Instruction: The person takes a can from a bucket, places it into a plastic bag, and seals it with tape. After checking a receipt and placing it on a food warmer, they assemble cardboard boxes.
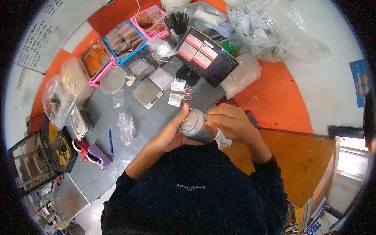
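Note:
A silver drinks can (199,129) with a pull-tab lid is tilted in front of my chest. My left hand (171,134) wraps around it from the left and below, thumb up along its side. Against the can's right side, my right hand (234,122) has its fingers pinched together. Whatever those fingertips grip is too small to make out, though an orange-red patch shows just below them. Under the right hand hangs a piece of clear plastic (223,141). Beyond the can lie pink-handled scissors (187,94) and a printed paper label (175,99).
A digital scale (147,93) and a tablet (206,56) stand on the grey table (150,121). Baskets of packets (124,41) line the back. At left are a blue pen (111,141), a purple tape dispenser (100,156) and a metal lid (79,123). A wooden surface (290,160) is at right.

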`<act>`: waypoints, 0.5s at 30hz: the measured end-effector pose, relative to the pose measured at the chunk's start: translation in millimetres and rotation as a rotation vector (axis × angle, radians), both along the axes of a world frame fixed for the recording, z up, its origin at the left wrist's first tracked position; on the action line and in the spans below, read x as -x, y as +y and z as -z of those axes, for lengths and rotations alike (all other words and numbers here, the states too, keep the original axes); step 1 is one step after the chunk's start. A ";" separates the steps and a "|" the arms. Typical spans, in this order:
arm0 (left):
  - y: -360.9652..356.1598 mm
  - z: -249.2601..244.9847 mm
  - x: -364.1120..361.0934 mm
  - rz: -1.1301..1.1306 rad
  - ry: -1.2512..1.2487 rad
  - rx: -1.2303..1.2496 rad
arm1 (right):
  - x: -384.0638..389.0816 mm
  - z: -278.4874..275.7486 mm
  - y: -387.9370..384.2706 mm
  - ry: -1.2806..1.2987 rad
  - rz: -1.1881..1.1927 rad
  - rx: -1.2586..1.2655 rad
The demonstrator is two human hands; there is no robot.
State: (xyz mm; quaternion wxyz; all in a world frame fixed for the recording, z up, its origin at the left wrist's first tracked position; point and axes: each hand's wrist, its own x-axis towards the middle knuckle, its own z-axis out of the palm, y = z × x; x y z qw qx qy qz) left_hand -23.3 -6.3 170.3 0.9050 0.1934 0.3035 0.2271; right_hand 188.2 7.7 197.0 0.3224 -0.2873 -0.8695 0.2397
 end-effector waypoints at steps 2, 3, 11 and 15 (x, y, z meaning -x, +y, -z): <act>-1.5 5.2 -1.9 0.038 -0.018 0.019 | -5.8 0.0 -3.9 -0.057 -0.012 0.004; -2.5 8.3 -3.4 0.044 -0.020 0.021 | -9.9 0.0 -6.1 -0.114 -0.030 0.007; 8.1 22.6 22.8 -0.256 -0.064 0.058 | -94.8 40.2 -28.8 -0.353 -0.262 0.983; 11.2 38.6 59.5 -0.402 0.060 0.009 | -247.2 196.3 -102.3 -0.069 0.715 1.508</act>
